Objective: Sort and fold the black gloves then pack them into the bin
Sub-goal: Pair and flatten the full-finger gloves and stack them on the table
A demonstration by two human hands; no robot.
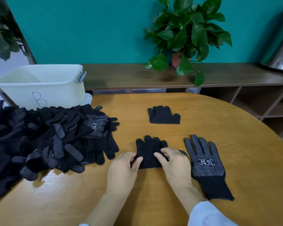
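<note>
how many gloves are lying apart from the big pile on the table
3: a folded glove farther up the table, a glove under both hands, a dotted glove flat to its right. More layers may be hidden inside the folds.

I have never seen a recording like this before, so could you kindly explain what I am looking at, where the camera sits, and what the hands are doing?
There is no machine here: the one picture comes from a wide-angle camera worn on a person's head, looking forward and down at their two bare hands. On the round wooden table the left hand and right hand both pinch the folded plain black glove; that is the only grip. Beside the right hand a black glove with white dots lies flat, palm up. Farther back sits another folded black glove, apart from the hands. At the left is a heap of unsorted black gloves, and behind it the pale plastic bin marked B, whose inside is mostly hidden.
</note>
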